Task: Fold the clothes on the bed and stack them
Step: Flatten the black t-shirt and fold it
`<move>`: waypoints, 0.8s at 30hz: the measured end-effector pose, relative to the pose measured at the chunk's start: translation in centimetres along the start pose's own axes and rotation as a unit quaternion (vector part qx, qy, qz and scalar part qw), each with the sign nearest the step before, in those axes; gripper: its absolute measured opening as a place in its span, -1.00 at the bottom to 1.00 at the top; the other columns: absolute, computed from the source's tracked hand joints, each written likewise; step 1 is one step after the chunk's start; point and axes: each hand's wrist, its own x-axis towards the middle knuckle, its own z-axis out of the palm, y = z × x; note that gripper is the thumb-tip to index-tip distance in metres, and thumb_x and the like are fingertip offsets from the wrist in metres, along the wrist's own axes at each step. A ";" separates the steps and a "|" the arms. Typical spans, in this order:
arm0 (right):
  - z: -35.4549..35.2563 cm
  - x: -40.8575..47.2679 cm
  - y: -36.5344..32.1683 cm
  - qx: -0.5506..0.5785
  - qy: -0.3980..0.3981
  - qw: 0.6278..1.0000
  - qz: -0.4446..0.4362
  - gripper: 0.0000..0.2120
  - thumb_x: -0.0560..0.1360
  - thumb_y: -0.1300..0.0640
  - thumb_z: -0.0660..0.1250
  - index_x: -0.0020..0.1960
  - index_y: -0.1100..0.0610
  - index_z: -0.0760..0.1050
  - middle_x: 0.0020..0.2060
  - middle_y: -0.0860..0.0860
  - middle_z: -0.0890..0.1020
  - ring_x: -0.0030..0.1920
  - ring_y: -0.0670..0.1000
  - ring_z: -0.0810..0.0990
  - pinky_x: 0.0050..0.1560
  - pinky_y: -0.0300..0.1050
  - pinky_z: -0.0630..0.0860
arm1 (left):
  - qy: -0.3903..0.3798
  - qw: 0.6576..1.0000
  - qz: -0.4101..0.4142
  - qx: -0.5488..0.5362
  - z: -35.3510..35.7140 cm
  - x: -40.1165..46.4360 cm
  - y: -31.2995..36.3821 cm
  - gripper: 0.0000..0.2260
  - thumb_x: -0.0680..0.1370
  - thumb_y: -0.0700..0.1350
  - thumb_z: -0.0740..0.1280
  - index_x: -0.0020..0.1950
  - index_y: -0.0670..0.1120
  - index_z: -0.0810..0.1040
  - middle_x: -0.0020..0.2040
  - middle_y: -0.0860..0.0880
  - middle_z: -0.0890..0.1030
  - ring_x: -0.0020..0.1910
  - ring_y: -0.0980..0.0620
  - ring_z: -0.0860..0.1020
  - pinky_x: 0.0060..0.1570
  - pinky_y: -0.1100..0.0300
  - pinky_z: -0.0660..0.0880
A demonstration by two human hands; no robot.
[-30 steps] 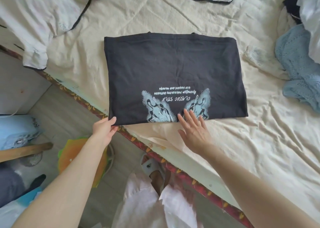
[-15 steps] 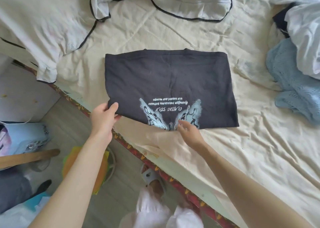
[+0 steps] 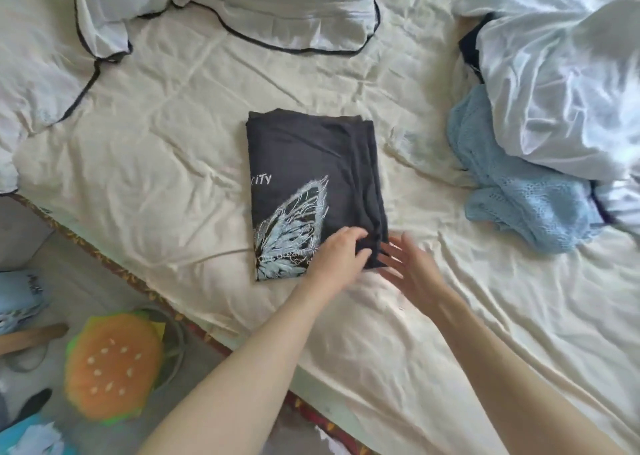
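Left hand (image 3: pixel 341 253): I see my fingers curled over the near right corner of the dark T-shirt (image 3: pixel 311 191), pinching its stacked edges.
Right hand (image 3: pixel 412 264): fingers spread and straight, holding nothing, just beside the same corner, slightly blurred.
T-shirt shape: folded into a narrow upright rectangle, several layers showing as ridges along its right side.
T-shirt look: charcoal cloth, a pale blue butterfly wing printed on the lower half, white letters "rity" at the left edge, small script across the wing that I cannot read.
T-shirt place: flat on the cream bed sheet (image 3: pixel 156 184), around the middle of the bed, near its front edge.
Other clothes: a light blue knit (image 3: pixel 519 195) crumpled to the right, partly under a white garment (image 3: pixel 561 84).
Pillows (image 3: pixel 277 7): white with dark piping, at the far side.
Floor: a burger-shaped cushion (image 3: pixel 110 364) beside the bed.
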 end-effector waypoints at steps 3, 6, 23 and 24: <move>-0.6 1.0 0.4 -0.030 0.008 0.999 0.012 -0.78 0.62 0.01 0.18 0.08 0.09 0.54 0.04 0.06 0.63 0.03 0.06 0.60 0.03 -0.06 0.53 | -0.006 0.999 -0.014 0.039 1.3 -1.6 -3.0 -0.63 0.55 -0.18 0.30 0.36 -0.17 0.43 0.27 -0.12 0.49 0.29 -0.09 0.41 0.30 0.20 0.21; 0.2 2.4 0.2 -0.067 0.053 0.996 0.013 -0.72 0.56 0.04 0.30 0.18 0.19 0.51 0.04 0.12 0.59 0.03 0.11 0.59 -0.08 -0.10 0.56 | 0.053 0.991 -0.030 0.120 0.8 -3.0 -6.0 -0.63 0.51 -0.24 0.32 0.32 -0.14 0.48 0.27 -0.11 0.47 0.29 -0.10 0.38 0.31 0.12 0.23; 0.1 3.9 0.5 -0.268 0.181 0.943 -0.075 -0.89 0.54 0.24 0.24 -0.11 0.20 0.53 -0.31 0.01 0.53 -0.26 -0.02 0.49 -0.27 -0.20 0.38 | 0.047 0.989 0.011 0.136 -0.4 -4.5 -10.4 -0.70 0.54 -0.32 0.29 0.23 -0.12 0.59 0.32 -0.17 0.47 0.34 -0.15 0.38 0.34 0.04 0.28; 0.0 3.9 0.6 -0.266 0.180 0.944 -0.072 -0.89 0.54 0.25 0.24 -0.11 0.20 0.53 -0.29 0.02 0.53 -0.26 -0.03 0.49 -0.29 -0.22 0.37 | 0.053 0.990 0.010 0.131 -0.5 -4.5 -10.5 -0.71 0.54 -0.32 0.28 0.22 -0.13 0.60 0.31 -0.17 0.47 0.33 -0.15 0.38 0.34 0.05 0.27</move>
